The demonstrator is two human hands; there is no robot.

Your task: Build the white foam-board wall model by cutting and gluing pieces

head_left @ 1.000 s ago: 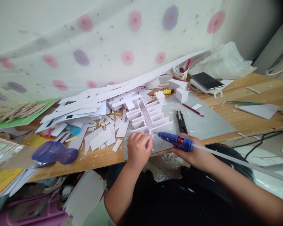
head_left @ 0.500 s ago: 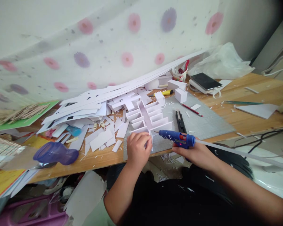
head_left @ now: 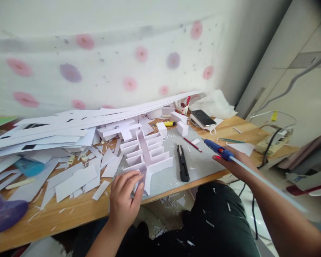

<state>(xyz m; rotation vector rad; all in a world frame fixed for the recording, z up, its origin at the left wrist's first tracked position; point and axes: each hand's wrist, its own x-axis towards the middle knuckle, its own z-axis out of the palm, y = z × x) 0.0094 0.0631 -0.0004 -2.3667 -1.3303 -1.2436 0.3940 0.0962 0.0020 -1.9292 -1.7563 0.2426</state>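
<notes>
A white foam-board model (head_left: 147,151) with rows of small walled compartments along a central strip lies on the grey cutting mat (head_left: 164,182). At its near left end, my left hand (head_left: 125,192) has thumb and fingers closed around a wall panel, partly hiding it. My right hand (head_left: 237,160) grips a blue hot glue gun (head_left: 218,149), its nozzle pointing left over the mat, apart from the model. A long translucent glue stick (head_left: 267,184) sticks out of the gun's back. Between the gun and the model lies a black utility knife (head_left: 182,162).
White board offcuts (head_left: 75,182) and long strips (head_left: 69,123) cover the table's left and back. A yellow cutter (head_left: 169,124), a red pencil (head_left: 192,144), a phone (head_left: 203,117) and a cup (head_left: 182,107) stand or lie farther back. A power strip (head_left: 274,142) is at right.
The glue gun in my right hand has moved away from the model, to the right. My left hand stays at the model's near end. The view has turned right.
</notes>
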